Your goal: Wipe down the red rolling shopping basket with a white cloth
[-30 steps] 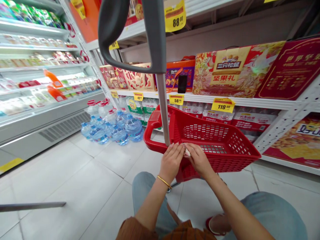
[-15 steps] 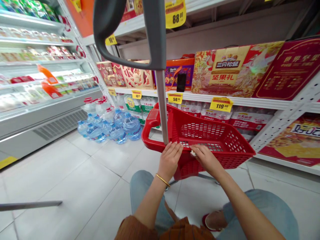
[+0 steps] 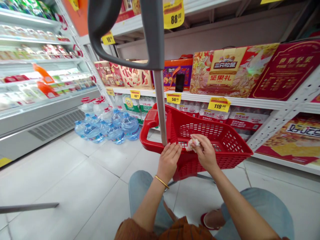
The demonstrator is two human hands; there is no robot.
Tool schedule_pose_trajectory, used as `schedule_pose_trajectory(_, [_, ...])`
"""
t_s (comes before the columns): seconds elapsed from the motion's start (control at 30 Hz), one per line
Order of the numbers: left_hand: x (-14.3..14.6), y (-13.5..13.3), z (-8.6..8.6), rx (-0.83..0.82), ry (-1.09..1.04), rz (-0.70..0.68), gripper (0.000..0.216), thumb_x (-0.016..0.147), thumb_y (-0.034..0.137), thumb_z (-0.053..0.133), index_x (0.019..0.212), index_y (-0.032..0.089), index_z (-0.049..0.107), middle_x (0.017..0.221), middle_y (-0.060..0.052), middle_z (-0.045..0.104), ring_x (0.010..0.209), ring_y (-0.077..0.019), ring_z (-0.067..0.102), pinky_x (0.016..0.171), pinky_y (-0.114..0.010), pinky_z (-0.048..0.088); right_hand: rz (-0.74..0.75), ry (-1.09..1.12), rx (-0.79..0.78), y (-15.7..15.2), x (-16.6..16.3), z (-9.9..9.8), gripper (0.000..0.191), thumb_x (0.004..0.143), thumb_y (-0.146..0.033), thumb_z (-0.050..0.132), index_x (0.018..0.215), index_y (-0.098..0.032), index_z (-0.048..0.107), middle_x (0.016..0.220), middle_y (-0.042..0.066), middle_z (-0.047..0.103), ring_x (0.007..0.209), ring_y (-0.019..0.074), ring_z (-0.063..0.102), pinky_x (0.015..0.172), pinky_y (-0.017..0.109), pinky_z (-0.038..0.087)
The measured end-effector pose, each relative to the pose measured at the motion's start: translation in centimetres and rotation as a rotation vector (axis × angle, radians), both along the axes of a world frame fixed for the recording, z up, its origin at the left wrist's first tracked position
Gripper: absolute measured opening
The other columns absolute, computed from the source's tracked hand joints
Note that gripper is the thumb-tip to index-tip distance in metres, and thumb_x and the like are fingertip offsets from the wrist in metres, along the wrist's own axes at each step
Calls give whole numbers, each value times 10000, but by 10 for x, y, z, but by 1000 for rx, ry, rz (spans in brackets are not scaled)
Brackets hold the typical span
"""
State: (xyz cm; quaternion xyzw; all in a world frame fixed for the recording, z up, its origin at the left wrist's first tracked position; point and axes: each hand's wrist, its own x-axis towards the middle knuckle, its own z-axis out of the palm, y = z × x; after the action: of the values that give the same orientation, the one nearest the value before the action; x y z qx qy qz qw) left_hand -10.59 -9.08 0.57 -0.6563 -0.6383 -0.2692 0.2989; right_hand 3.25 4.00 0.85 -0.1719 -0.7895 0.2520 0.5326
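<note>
A red plastic shopping basket (image 3: 232,158) with perforated walls stands in front of me. My left hand (image 3: 170,156), with a gold bangle at the wrist, grips its near rim beside the metal pole (image 3: 160,110), fingers folded over the edge. Just to the right, my right hand (image 3: 207,151) pinches a crumpled white tissue (image 3: 193,144) above the same rim. The tissue has faint pinkish marks. A grey looped handle (image 3: 156,40) tops the pole and fills the upper middle of the view.
Boxed gifts (image 3: 225,71) and a dark phone (image 3: 179,82) line the shelf behind the basket, with bottled water packs (image 3: 212,113) underneath. Large water bottles (image 3: 115,128) stand on the floor at left, near a chilled display case (image 3: 47,116). My bent knees flank the basket's near side.
My right hand has lifted off the rim and turned, bringing the tissue up into fuller view. My left hand keeps its place on the rim.
</note>
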Motion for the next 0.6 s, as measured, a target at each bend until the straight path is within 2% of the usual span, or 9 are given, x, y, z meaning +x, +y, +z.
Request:
schedule_pose_trajectory(0.13, [1, 0, -1, 1, -10, -5, 348, 950, 119, 375, 1205, 159, 608, 1199, -48, 680, 1178, -159, 574, 1087, -350, 405, 98, -127, 153, -13, -8, -16, 378, 946, -272, 476, 1322, -260, 509, 1239, 119, 583, 1159, 224, 559, 963, 431, 499])
schedule_pose_trajectory(0.27, [2, 0, -2, 10, -37, -6, 334, 952, 148, 393, 1210, 150, 604, 1197, -61, 680, 1181, -166, 572, 1088, -354, 404, 137, -234, 363, -13, -7, -21, 520, 927, -375, 511, 1415, -232, 402, 1352, 163, 512, 1261, 285, 482, 997, 512, 464])
schedule_pose_trajectory(0.43, [1, 1, -5, 29, -14, -3, 336, 954, 136, 385, 1211, 155, 602, 1191, -59, 682, 1172, -166, 581, 1082, -355, 409, 96, -297, 426, -7, -8, -20, 494, 953, -274, 473, 1434, -227, 370, 1203, 147, 616, 1094, 238, 592, 890, 423, 536])
schedule_pose_trajectory(0.6, [-2, 1, -5, 51, 11, -3, 331, 951, 121, 388, 1197, 158, 608, 1169, -54, 693, 1147, -169, 600, 1057, -352, 430, 112, -331, 475, -4, -5, -17, 456, 960, -240, 453, 1412, -223, 396, 1094, 125, 656, 963, 211, 624, 808, 376, 560])
